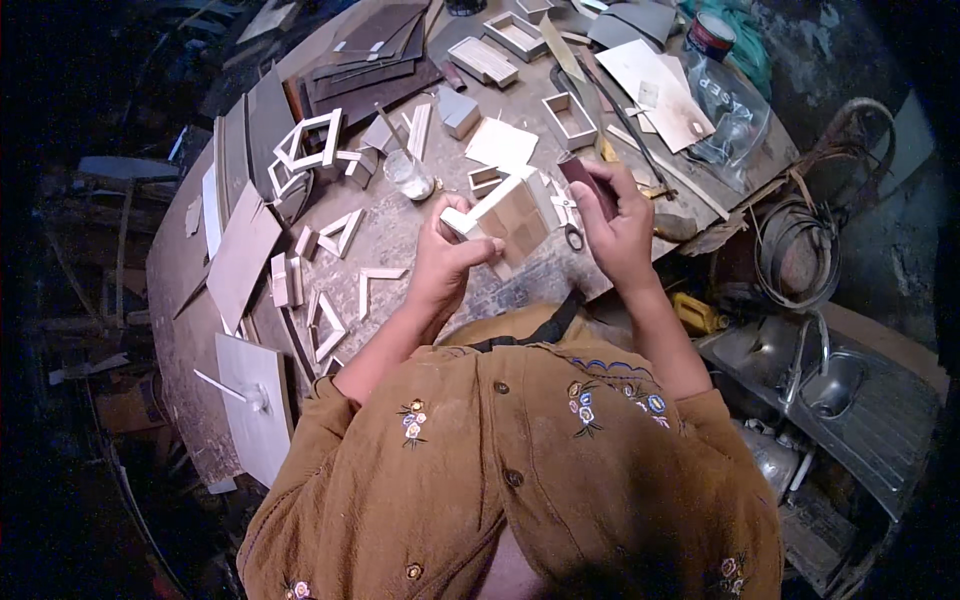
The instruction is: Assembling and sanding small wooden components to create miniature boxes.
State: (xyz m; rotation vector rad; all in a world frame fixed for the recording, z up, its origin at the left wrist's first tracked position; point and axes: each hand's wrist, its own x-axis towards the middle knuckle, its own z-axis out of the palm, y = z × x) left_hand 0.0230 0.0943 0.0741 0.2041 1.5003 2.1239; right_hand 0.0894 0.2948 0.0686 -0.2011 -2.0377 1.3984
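Observation:
My left hand [447,258] grips a small wooden box [516,222] with pale edges and a brown face, its thumb across the near corner. The box is held tilted above the table, in front of my chest. To its right, my right hand [627,222] is closed around a reddish-brown sanding block [582,180], held apart from the box. Scissors [571,234] with dark handles lie on the table between the two hands. Just beyond my left hand stands a glass jar [408,176] with white stuff in it and a stick leaning from it.
Small wooden frames [325,325] are scattered at the left of the worktable [400,335]. Open wooden trays [570,120] and dark brown sheets [370,60] lie farther back. A tin [710,35] stands at the far right. Beyond the right edge is a metal sink [835,385].

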